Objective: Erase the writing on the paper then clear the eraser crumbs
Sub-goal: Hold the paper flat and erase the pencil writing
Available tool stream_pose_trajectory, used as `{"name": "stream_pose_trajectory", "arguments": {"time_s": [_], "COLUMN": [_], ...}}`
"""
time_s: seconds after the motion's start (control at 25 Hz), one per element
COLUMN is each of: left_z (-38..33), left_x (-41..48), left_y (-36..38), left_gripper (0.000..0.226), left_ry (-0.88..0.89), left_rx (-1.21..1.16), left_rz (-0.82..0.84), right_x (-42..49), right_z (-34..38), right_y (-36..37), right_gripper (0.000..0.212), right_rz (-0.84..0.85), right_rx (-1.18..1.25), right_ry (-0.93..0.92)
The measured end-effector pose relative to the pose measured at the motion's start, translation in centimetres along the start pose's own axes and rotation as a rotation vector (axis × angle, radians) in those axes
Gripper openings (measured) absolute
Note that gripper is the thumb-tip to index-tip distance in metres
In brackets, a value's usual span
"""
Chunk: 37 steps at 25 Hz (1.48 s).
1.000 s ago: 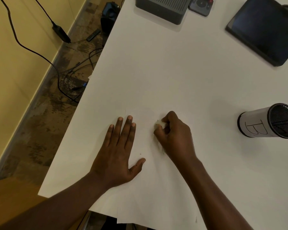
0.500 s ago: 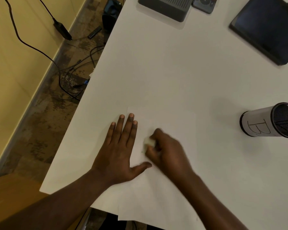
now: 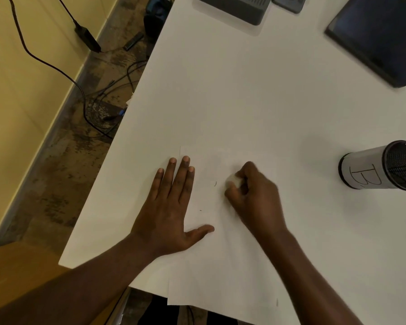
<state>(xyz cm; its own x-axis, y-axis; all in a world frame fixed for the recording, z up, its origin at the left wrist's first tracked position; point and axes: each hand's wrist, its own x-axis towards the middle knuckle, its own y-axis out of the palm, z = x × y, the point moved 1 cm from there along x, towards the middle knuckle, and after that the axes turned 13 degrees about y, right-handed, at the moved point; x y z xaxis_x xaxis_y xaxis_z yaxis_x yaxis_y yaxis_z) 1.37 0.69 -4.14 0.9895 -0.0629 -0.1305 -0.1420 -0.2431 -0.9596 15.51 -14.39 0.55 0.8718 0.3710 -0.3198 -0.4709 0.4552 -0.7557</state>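
You are in the erasing step: your left hand (image 3: 171,207) lies flat on the paper (image 3: 220,266) on the bench (image 3: 244,102), your right hand (image 3: 251,193) has its grip closed around the eraser (image 3: 233,180), and small dark marks, perhaps crumbs, remain to clear.

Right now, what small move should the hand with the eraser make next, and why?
Probably slide the eraser in the right hand a little left onto the short dark mark on the paper. That mark is still unerased, and the flat left hand pins the sheet.
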Motion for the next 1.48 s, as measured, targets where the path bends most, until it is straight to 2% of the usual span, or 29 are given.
{"name": "stream_pose_trajectory", "arguments": {"time_s": [0.12,0.16,0.28,0.36,0.48,0.64,0.76,0.84,1.0,1.08,1.2,1.36,1.48], "left_z": [0.1,0.1,0.0,0.0,0.0,0.0,0.1,0.1,0.0,0.0,0.1,0.0,0.0], "left_x": [0.0,0.1,0.1,0.0,0.1,0.1,0.0,-0.1,0.1,0.0,0.0,0.0,0.0], "left_y": [0.1,0.1,0.1,0.0,0.1,0.0,0.2,0.2,0.0,0.0,0.1,0.1,0.1], "left_gripper": [0.117,0.118,0.121,0.120,0.120,0.121,0.115,0.115,0.120,0.119,0.119,0.120,0.119], "left_ry": [0.009,0.005,-0.003,0.000,0.001,-0.004,0.020,0.019,-0.003,0.000,0.007,-0.004,-0.003], "left_rx": [-0.012,-0.005,-0.002,-0.008,-0.005,-0.003,-0.019,-0.019,0.008,-0.006,-0.031,-0.010,-0.011], "left_rz": [-0.012,-0.009,0.001,-0.007,-0.010,-0.008,-0.031,-0.026,-0.005,-0.010,-0.017,-0.008,-0.013], "right_x": [-3.5,-2.6,0.6,-0.6,-2.7,0.6,-2.4,-2.6,2.4,1.3,-0.5,4.3,2.6], "right_z": [0.8,0.1,-1.4,-0.2,0.2,-0.9,2.7,3.1,1.8,2.5,3.1,2.2,2.5], "right_y": [1.7,1.1,-0.9,0.0,1.0,-1.1,1.9,2.7,1.1,1.7,2.3,0.8,1.7], "right_gripper": [0.019,0.020,0.020,0.019,0.019,0.019,0.018,0.017,0.015,0.016,0.015,0.013,0.014], "right_rz": [0.177,0.165,-0.015,0.011,0.151,-0.041,0.131,0.197,0.037,0.064,0.202,0.042,0.102], "right_rx": [-0.047,-0.049,0.003,0.008,-0.045,0.004,-0.024,-0.056,-0.031,-0.008,-0.033,-0.006,-0.021], "right_ry": [-0.097,-0.065,0.082,0.001,-0.076,0.094,-0.126,-0.189,-0.074,-0.130,-0.248,-0.130,-0.241]}}
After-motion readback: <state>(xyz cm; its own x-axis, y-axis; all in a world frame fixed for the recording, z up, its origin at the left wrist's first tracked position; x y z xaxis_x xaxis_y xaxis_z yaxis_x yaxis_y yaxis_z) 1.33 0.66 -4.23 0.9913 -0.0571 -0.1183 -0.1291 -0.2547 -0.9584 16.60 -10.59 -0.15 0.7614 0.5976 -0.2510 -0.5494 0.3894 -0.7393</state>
